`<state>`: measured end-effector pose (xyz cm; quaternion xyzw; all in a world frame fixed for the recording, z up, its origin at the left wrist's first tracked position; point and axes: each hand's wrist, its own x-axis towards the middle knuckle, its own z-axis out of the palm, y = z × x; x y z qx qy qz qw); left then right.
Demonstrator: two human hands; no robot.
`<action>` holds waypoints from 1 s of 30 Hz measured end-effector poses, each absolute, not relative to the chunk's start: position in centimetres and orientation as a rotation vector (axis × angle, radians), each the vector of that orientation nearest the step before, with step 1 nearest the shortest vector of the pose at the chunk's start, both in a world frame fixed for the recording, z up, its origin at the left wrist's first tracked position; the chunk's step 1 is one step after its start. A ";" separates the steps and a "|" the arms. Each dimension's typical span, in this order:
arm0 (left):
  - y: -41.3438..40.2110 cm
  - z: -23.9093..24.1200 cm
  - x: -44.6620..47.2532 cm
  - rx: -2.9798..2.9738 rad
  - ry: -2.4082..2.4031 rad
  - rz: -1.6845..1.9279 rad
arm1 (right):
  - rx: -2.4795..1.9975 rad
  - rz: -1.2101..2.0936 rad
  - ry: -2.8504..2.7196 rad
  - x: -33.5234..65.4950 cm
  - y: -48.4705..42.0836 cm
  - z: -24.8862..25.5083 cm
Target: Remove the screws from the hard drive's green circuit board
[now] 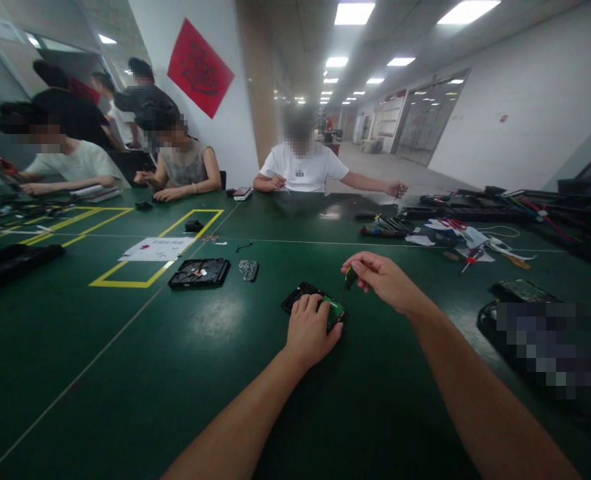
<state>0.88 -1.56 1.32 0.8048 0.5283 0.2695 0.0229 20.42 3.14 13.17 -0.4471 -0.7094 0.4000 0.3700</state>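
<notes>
My left hand (311, 327) lies over a small black plastic case (291, 297) holding a green circuit board (334, 308). Its fingers press on the top and the thumb is against the near right edge, so the case is held to the table. A small screwdriver (350, 277) with a dark and yellow handle is pinched in my right hand (375, 275). Its thin shaft points down at the right side of the board; whether the tip touches a screw is too small to tell.
Left of the case are a loose circuit board (248, 269), a black housing (199, 273) and a white paper sheet (156, 249). Tools and wires (455, 233) lie at right, near a black unit (495, 320). A person (300, 163) sits opposite; others are at left.
</notes>
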 end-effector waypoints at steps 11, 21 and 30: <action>-1.6 1.3 1.0 2.492 1.654 0.822 | -1.142 0.953 -1.907 19.1 3.0 13.3; -1.5 0.9 1.2 2.510 1.684 0.797 | -1.181 1.057 -1.740 20.0 3.9 12.4; -1.4 0.6 1.1 2.535 1.672 0.817 | -1.179 1.118 -1.848 20.4 3.2 13.8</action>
